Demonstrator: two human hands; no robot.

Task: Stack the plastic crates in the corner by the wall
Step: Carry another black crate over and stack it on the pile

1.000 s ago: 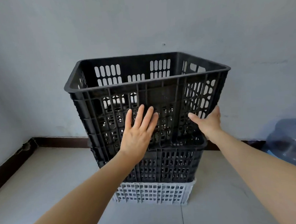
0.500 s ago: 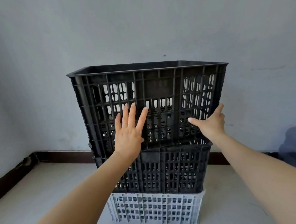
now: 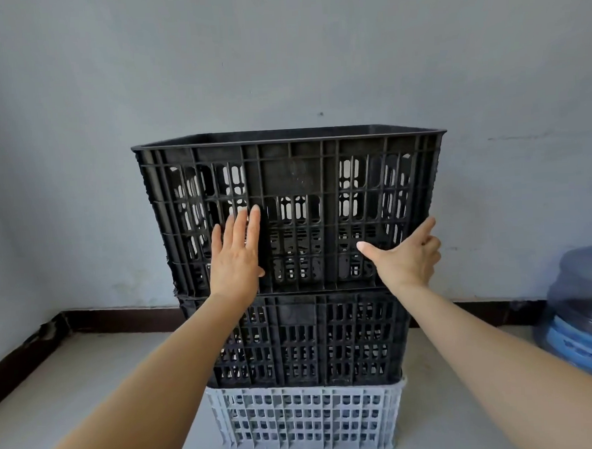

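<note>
Our left hand (image 3: 236, 258) lies flat, fingers spread, against the front wall of the top black crate (image 3: 292, 210); our right hand (image 3: 407, 256) presses open-palmed near its right corner. Neither grips anything. That crate sits on a second black crate (image 3: 311, 340), itself on a white crate (image 3: 308, 419) below our wrists, on the floor (image 3: 90, 389) against the wall (image 3: 278, 53). It looks stiff, light and empty; the rim above our fingers offers the surest hold.
</note>
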